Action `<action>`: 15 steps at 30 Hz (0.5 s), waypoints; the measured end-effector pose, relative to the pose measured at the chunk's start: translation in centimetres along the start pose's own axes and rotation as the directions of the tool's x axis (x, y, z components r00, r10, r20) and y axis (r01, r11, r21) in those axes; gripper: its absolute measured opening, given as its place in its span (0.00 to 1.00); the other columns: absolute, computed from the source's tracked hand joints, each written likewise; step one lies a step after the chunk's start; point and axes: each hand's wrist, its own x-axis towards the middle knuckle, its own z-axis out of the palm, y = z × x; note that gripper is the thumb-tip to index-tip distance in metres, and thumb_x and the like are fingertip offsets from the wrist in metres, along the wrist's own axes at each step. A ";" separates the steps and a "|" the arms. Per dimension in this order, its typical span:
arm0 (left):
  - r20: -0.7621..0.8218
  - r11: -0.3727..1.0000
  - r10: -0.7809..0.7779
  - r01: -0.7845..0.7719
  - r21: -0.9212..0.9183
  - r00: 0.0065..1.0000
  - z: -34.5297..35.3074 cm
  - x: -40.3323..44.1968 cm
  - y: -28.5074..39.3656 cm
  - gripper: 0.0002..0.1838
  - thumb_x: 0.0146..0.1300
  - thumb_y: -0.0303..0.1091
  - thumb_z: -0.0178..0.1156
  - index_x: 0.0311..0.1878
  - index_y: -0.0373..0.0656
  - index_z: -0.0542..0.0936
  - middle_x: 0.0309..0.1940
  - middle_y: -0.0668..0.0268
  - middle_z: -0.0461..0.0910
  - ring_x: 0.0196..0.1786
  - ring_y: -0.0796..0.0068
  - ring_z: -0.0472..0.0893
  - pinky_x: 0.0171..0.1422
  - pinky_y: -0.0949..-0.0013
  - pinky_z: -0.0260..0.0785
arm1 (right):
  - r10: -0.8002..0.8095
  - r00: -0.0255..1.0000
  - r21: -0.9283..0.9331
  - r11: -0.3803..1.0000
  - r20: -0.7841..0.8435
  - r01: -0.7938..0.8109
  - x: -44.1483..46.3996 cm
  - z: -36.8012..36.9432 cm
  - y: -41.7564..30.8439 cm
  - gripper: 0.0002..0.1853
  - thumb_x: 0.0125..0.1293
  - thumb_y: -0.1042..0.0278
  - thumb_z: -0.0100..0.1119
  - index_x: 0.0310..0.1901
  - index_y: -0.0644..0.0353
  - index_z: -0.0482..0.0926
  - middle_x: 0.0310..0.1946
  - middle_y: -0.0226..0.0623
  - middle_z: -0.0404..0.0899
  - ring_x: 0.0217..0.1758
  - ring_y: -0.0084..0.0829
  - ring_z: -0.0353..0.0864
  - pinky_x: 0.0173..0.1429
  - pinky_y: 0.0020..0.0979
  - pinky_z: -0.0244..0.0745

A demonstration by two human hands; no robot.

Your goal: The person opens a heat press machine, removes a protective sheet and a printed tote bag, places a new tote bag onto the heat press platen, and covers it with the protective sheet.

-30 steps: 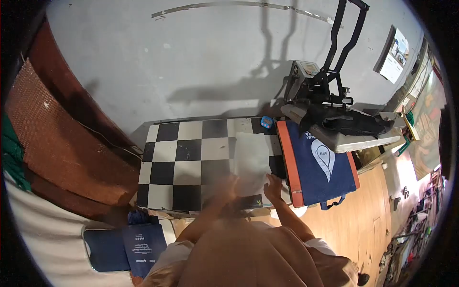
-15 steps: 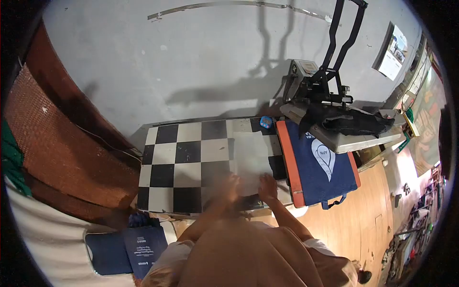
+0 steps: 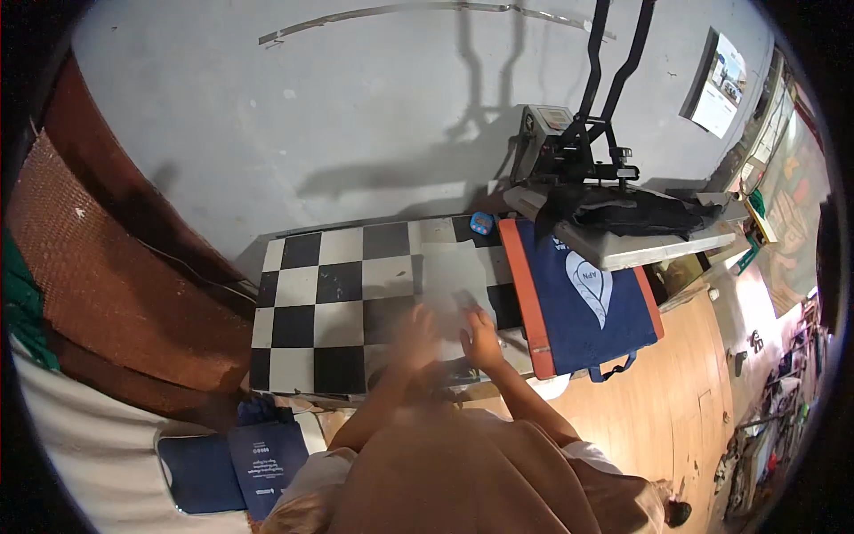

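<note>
A pale sheet (image 3: 452, 267) lies on the checkered tabletop (image 3: 294, 329) in front of me. My left hand (image 3: 414, 340) is by the sheet's lower left side, smeared by blur, so its fingers cannot be made out. Over the sheet's lower right part is my right hand (image 3: 481, 338), its fingers stretched forward and the thumb apart. A dark patch, perhaps shadow, shows at those fingertips. Right of the hands, a navy bag (image 3: 578, 303) with orange edges and a white leaf-shaped print rests at the table's right end.
A heat press (image 3: 614, 205) with raised black handles stands at the back right, dark cloth on its platen. A small blue object (image 3: 481, 223) sits at the table's back edge. Folded navy bags (image 3: 258, 463) lie at lower left. A grey wall (image 3: 356, 107) rises behind.
The view has shifted slightly, so the table and press appear further left. My right hand has moved a little forward over the sheet, its fingers more stretched. My left hand stays blurred beside it.
</note>
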 end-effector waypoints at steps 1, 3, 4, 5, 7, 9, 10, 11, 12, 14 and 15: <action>-0.064 0.998 0.056 -0.054 0.037 0.996 -0.5 0.5 0.3 0.34 0.54 0.42 0.70 0.65 0.48 0.74 0.69 0.58 0.65 0.69 0.50 0.67 0.69 0.43 0.61 | -0.037 0.999 0.025 0.999 -0.038 0.038 0.2 -0.9 -0.9 0.28 0.56 0.80 0.59 0.61 0.66 0.71 0.62 0.56 0.69 0.68 0.57 0.66 0.72 0.46 0.62; -0.121 0.998 0.062 -0.062 0.004 0.991 -1.5 1.3 2.0 0.33 0.54 0.41 0.70 0.64 0.48 0.75 0.68 0.58 0.67 0.68 0.50 0.68 0.68 0.45 0.63 | -0.074 0.993 0.043 0.996 -0.097 0.078 0.6 -2.9 -2.4 0.26 0.56 0.81 0.58 0.59 0.67 0.72 0.60 0.56 0.71 0.66 0.57 0.68 0.70 0.44 0.65; -0.174 0.997 0.064 -0.069 -0.027 0.983 -2.2 1.6 3.1 0.32 0.53 0.40 0.70 0.63 0.48 0.76 0.67 0.58 0.69 0.67 0.50 0.69 0.67 0.47 0.64 | -0.080 0.992 0.041 0.996 -0.099 0.084 0.8 -4.5 -3.3 0.26 0.56 0.81 0.58 0.59 0.67 0.72 0.60 0.56 0.71 0.66 0.57 0.68 0.70 0.44 0.65; -0.190 0.998 0.048 -0.056 -0.037 0.981 -2.7 1.8 4.2 0.31 0.54 0.39 0.69 0.63 0.48 0.75 0.64 0.58 0.72 0.65 0.51 0.71 0.67 0.49 0.65 | -0.113 0.987 0.066 0.990 -0.118 0.122 0.8 -6.3 -4.3 0.25 0.57 0.79 0.55 0.60 0.67 0.72 0.59 0.57 0.72 0.65 0.57 0.69 0.69 0.44 0.66; -0.210 0.995 0.084 -0.094 -0.041 0.974 -2.7 2.0 6.0 0.31 0.55 0.39 0.69 0.64 0.48 0.75 0.64 0.58 0.72 0.66 0.51 0.71 0.67 0.49 0.65 | -0.135 0.980 0.060 0.988 -0.143 0.145 0.7 -8.9 -4.6 0.26 0.57 0.79 0.54 0.61 0.65 0.73 0.57 0.56 0.74 0.62 0.56 0.72 0.68 0.44 0.68; -0.229 0.990 0.119 -0.132 -0.046 0.966 -2.8 2.0 8.2 0.31 0.55 0.39 0.69 0.64 0.48 0.75 0.64 0.58 0.72 0.66 0.51 0.71 0.68 0.49 0.64 | -0.088 0.984 0.099 0.990 -0.153 0.104 0.1 -11.8 -4.2 0.26 0.57 0.80 0.54 0.60 0.64 0.73 0.56 0.55 0.75 0.62 0.56 0.72 0.67 0.44 0.68; -0.196 0.984 0.140 -0.159 -0.085 0.971 -3.0 1.8 9.8 0.32 0.55 0.39 0.69 0.64 0.48 0.74 0.64 0.58 0.72 0.67 0.51 0.71 0.68 0.50 0.64 | -0.039 0.986 0.141 0.988 -0.160 0.061 -0.3 -13.3 -3.9 0.25 0.57 0.81 0.54 0.60 0.64 0.73 0.55 0.54 0.75 0.61 0.55 0.72 0.66 0.44 0.68; -0.164 0.975 0.162 -0.183 -0.123 0.973 -2.9 1.7 11.2 0.32 0.55 0.40 0.69 0.64 0.48 0.74 0.64 0.57 0.73 0.67 0.51 0.70 0.69 0.51 0.64 | -0.045 0.980 0.078 0.995 -0.195 0.061 -0.5 -14.8 -3.5 0.24 0.56 0.82 0.54 0.58 0.65 0.75 0.54 0.53 0.75 0.60 0.55 0.72 0.65 0.44 0.69; -0.164 0.976 0.162 -0.183 -0.121 0.973 -2.3 1.7 12.3 0.32 0.55 0.40 0.69 0.64 0.48 0.74 0.64 0.57 0.73 0.67 0.51 0.70 0.69 0.51 0.64 | -0.067 0.966 0.052 0.995 -0.250 0.082 -1.0 -15.7 -1.9 0.23 0.58 0.81 0.54 0.58 0.64 0.75 0.55 0.53 0.75 0.61 0.55 0.72 0.66 0.44 0.68; -0.199 0.941 0.222 -0.263 -0.213 0.954 -1.0 1.4 14.8 0.33 0.53 0.40 0.70 0.64 0.48 0.74 0.64 0.57 0.73 0.67 0.51 0.71 0.69 0.52 0.64 | -0.065 0.962 0.006 0.998 -0.266 0.069 -1.7 -18.5 0.0 0.23 0.58 0.81 0.55 0.58 0.64 0.75 0.55 0.53 0.76 0.62 0.54 0.72 0.68 0.45 0.66; -0.183 0.940 0.223 -0.261 -0.219 0.957 -0.9 1.5 16.1 0.32 0.54 0.40 0.69 0.63 0.48 0.75 0.63 0.57 0.73 0.65 0.50 0.72 0.68 0.51 0.65 | -0.041 0.952 -0.017 0.999 -0.305 0.038 -2.2 -19.3 1.6 0.23 0.58 0.81 0.56 0.57 0.63 0.76 0.55 0.52 0.76 0.62 0.54 0.72 0.69 0.46 0.64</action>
